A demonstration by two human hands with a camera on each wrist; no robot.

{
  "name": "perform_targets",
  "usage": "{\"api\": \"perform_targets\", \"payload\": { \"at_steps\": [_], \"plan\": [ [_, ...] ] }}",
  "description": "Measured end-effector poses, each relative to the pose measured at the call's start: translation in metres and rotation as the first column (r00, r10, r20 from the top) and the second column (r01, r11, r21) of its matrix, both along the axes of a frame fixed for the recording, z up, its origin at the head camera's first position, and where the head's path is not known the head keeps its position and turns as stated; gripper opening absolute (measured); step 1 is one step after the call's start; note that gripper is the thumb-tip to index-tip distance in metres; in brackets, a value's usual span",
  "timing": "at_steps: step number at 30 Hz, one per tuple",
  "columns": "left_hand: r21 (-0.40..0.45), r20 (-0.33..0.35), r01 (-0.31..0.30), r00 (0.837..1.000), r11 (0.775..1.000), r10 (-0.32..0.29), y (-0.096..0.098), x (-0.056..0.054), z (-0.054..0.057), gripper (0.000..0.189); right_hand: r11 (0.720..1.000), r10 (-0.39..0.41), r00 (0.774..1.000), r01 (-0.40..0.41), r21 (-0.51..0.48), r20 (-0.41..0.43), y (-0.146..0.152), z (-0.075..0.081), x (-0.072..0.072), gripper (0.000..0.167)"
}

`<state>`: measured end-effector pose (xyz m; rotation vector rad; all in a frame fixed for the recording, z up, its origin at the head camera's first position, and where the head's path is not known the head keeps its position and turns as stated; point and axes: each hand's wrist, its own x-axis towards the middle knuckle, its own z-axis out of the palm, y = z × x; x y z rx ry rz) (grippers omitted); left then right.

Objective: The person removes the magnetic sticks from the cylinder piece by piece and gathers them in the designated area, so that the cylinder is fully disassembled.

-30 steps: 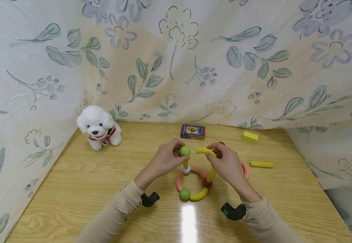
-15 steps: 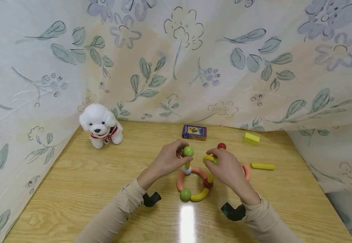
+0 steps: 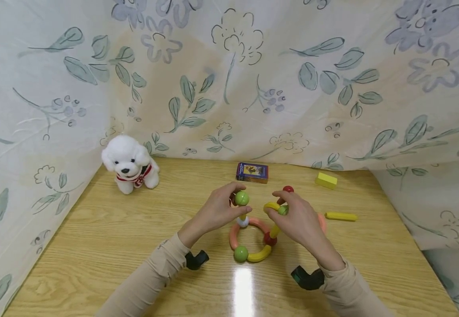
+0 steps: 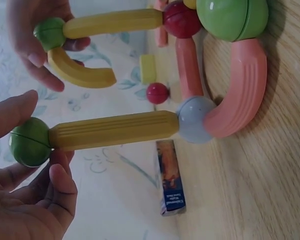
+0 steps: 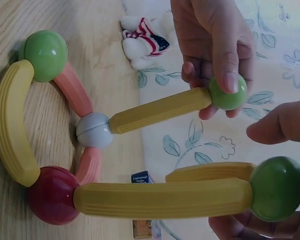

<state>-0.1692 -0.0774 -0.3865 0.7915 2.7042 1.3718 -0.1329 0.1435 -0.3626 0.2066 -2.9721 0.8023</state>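
My left hand [image 3: 218,209] pinches a green ball [image 3: 242,198] atop an upright yellow stick [image 4: 115,131], which stands on a white ball [image 4: 196,119]. Beside a second green ball [image 5: 277,189] is my right hand [image 3: 298,220], its fingers loosely around it and the thumb apart in the right wrist view. That ball tops another yellow stick [image 5: 165,200], joined to a red ball [image 5: 54,195]. A curved yellow stick [image 4: 80,75] juts from it, its far end free. Below, curved salmon sticks [image 3: 234,237], a curved yellow one [image 3: 260,254] and balls form a ring on the table.
A white plush dog [image 3: 124,160] sits at the back left. Behind the hands lies a small card box [image 3: 252,172]. To the right are a yellow block [image 3: 326,180], a loose yellow stick [image 3: 341,216], a red ball [image 3: 288,189] and a partly hidden salmon piece [image 3: 322,222].
The curved yellow stick, first held out in my right hand, has swung inward against the right-hand green ball. My right fingers have since spread slightly. The left hand keeps its hold.
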Motion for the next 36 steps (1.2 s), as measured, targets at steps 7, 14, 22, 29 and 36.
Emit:
{"api": "perform_targets", "payload": {
  "at_steps": [7,14,22,29,36],
  "plan": [
    [-0.028,0.09,-0.007,0.996,1.0,0.01,-0.005,-0.002,-0.007,0.064,0.989,-0.011,0.989,0.032,-0.144,0.145,0.025,-0.002,0.015,0.076],
    [-0.08,0.2,0.035,0.98,0.996,-0.018,-0.013,-0.012,-0.028,0.042,0.99,0.029,0.986,-0.006,-0.138,0.163,0.038,-0.026,0.036,0.033],
    [-0.074,0.179,0.094,0.981,0.993,-0.08,-0.014,-0.016,-0.04,0.023,0.856,0.512,0.845,-0.518,0.005,-0.153,0.02,-0.067,0.059,0.026],
    [-0.057,0.126,0.143,0.983,0.988,-0.135,-0.016,-0.012,-0.045,0.016,0.851,0.525,0.824,-0.5,0.162,-0.212,0.015,-0.075,0.061,0.026],
    [-0.092,0.068,0.122,0.991,0.988,-0.116,-0.019,0.004,-0.05,0.011,0.889,0.458,0.861,-0.436,0.142,-0.223,0.021,-0.082,0.043,0.018]
  ]
}}
